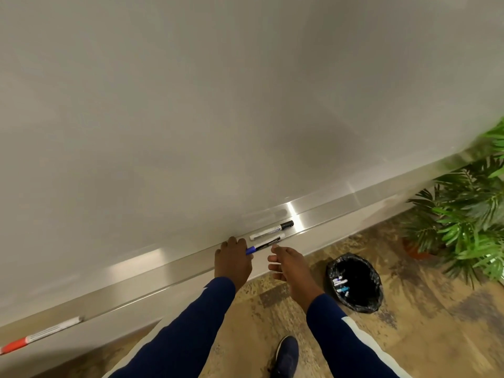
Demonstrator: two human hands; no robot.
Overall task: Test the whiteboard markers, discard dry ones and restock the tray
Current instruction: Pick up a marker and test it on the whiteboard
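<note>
One blue-capped marker [266,244] on tray [321,215], gripped by left hand [233,259]; black-capped marker [271,230] just beside at 1 o'clock. Right hand [286,261] loosely curled, holding nothing; bin [354,283] at its 3 o'clock.

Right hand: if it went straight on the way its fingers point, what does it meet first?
Probably the blue-capped marker on the tray, whose blue end the left hand holds; the right hand has its fingertips close to its white end. The black-capped marker lies beyond it. Depth is unclear.
</note>
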